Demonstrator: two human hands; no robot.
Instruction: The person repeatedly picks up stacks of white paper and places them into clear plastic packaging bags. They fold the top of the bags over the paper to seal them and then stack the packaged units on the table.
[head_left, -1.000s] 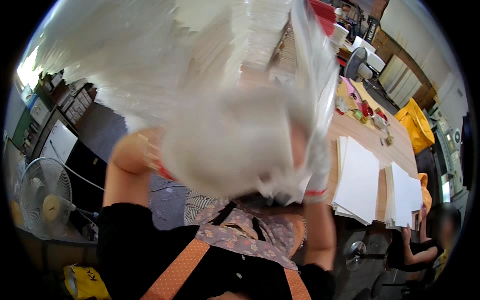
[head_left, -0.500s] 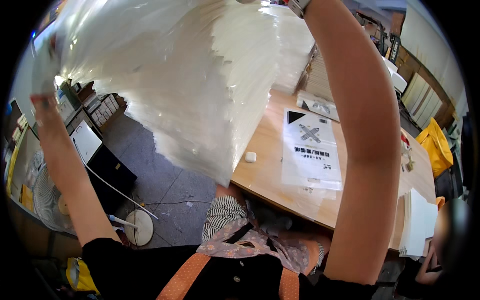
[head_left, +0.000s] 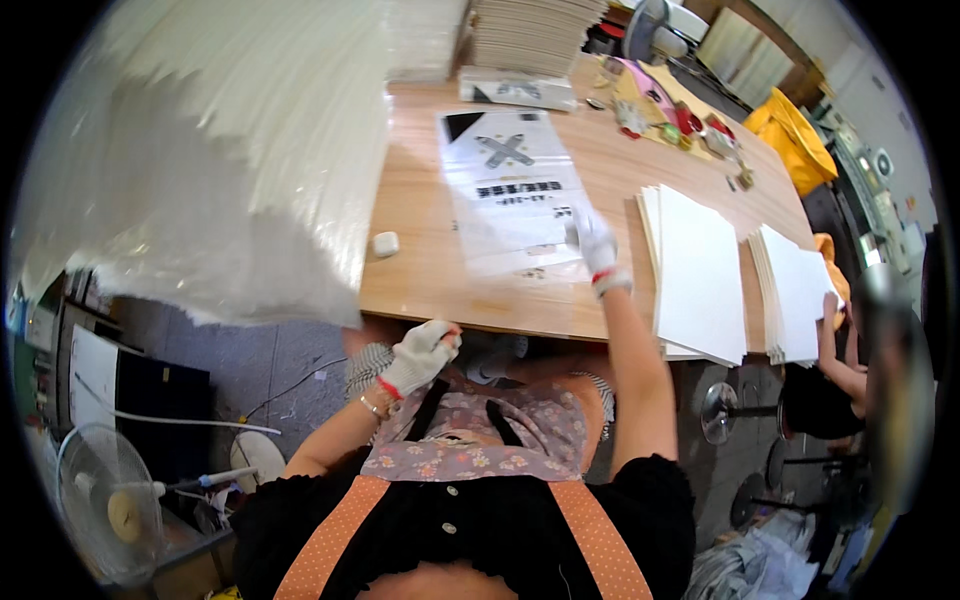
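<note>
My left hand (head_left: 421, 357), in a white knit glove with a red cuff, is held near the table's front edge above my lap. Its fingers are curled in, with nothing visible between them. Farther right, my right hand (head_left: 597, 246), gloved the same way, is over the lower right edge of a clear printed plastic bag (head_left: 505, 190). Motion smears its fingers, so their grip is unclear. The bag lies flat on the wooden table (head_left: 420, 285) and bears a crossed-pencil picture. A large pile of clear plastic bags (head_left: 250, 150) fills the left side, its edge overhanging the table front.
A small white case (head_left: 386, 244) sits left of the bag. Stacks of white paper (head_left: 700, 275) stand at right, near another person's hands (head_left: 830, 310). Behind are a tall stack of sheets (head_left: 530, 35), scattered small items (head_left: 690, 125) and a yellow bag (head_left: 790, 135). A fan (head_left: 110, 505) stands lower left.
Both my hands have come down from the raised pile of bags, the left to near my lap, the right to the printed bag. The pile now lies at the left. My view has shifted right.
</note>
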